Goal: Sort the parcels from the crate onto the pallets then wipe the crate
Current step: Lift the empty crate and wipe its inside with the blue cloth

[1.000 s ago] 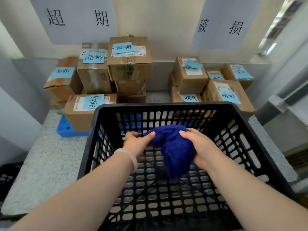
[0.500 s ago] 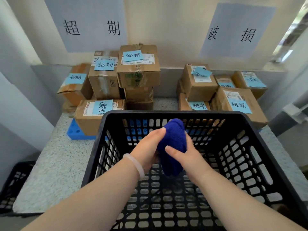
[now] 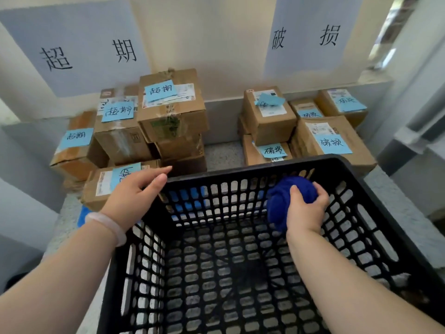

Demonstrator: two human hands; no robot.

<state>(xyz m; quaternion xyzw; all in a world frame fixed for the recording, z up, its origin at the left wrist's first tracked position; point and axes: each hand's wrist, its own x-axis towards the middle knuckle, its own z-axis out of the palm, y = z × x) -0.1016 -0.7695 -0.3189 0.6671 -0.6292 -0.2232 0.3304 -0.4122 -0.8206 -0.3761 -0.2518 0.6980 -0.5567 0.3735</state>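
Where both hands held the blue cloth [image 3: 284, 196] a moment ago, now only the right hand [image 3: 305, 210] clasps it, bunched, inside the crate [image 3: 265, 168] near its far wall. The left hand [image 3: 134, 196], fingers loose and straight, has moved to the far left corner. With the parcels [image 3: 173, 109] stacked beyond, wiping seems to begin; the empty inside leaves free room, the corners less.

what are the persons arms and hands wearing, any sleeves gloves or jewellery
Both arms are bare, with no sleeves in view. Neither the left hand nor the right hand wears a glove. The left wrist carries a smooth, pale, milky bangle, plain and unmarked. The right wrist has nothing on it, and no rings show on the visible fingers.
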